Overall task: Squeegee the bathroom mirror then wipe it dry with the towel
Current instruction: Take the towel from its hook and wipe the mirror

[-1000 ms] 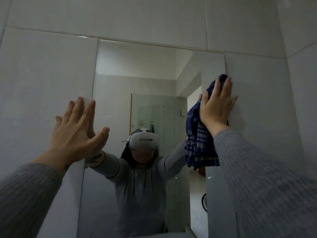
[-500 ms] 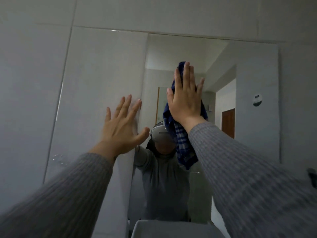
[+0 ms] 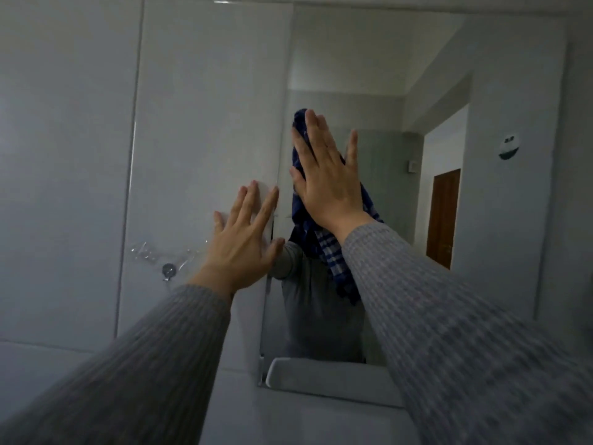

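Note:
The bathroom mirror point(image 3: 401, 75) fills the upper right of the head view, set in pale wall tiles. My right hand point(image 3: 324, 178) lies flat on the glass near the mirror's left side, fingers spread, pressing a blue checked towel point(image 3: 333, 261) against it. The towel hangs down below my wrist. My left hand point(image 3: 244, 239) is open with fingers apart, its palm resting on the wall tile right at the mirror's left edge. No squeegee is in view. The reflection shows a person in a grey sweater, mostly hidden behind the towel.
A small metal hook point(image 3: 168, 271) on a clear sticky pad sits on the tile left of my left hand. A white ledge or basin rim point(image 3: 321, 377) runs under the mirror. The glass reflects a brown door point(image 3: 444, 216) and a round wall fitting point(image 3: 508, 146).
My right hand has slid the towel from the mirror's upper right edge across to its left side and slightly lower. My left hand stays flat by the left edge.

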A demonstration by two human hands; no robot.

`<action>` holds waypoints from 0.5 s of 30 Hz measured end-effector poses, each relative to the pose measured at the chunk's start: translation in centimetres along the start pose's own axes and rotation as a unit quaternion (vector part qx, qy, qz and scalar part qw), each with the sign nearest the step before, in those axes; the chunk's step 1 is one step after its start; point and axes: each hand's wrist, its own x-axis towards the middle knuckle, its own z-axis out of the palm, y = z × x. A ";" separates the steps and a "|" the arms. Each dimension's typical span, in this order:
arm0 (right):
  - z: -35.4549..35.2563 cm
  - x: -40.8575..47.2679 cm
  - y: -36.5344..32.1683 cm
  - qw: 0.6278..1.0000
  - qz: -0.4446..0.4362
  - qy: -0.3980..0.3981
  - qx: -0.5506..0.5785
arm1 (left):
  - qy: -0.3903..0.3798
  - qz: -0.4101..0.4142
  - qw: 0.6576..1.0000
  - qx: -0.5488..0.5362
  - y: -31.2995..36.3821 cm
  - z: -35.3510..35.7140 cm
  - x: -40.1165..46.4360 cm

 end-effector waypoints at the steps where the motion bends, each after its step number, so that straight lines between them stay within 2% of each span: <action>1: -0.2 -0.4 1.0 1.000 0.018 -0.004 -0.002 | -0.008 0.000 1.000 -0.001 0.1 -0.2 0.0; 10: -2.9 -5.7 11.3 0.989 0.145 -0.034 -0.019 | -0.026 0.007 0.999 -0.021 -0.1 -0.8 0.0; 15: -3.6 -8.8 16.3 0.972 0.232 -0.022 -0.001 | -0.021 0.006 0.999 -0.039 -0.1 -0.5 0.1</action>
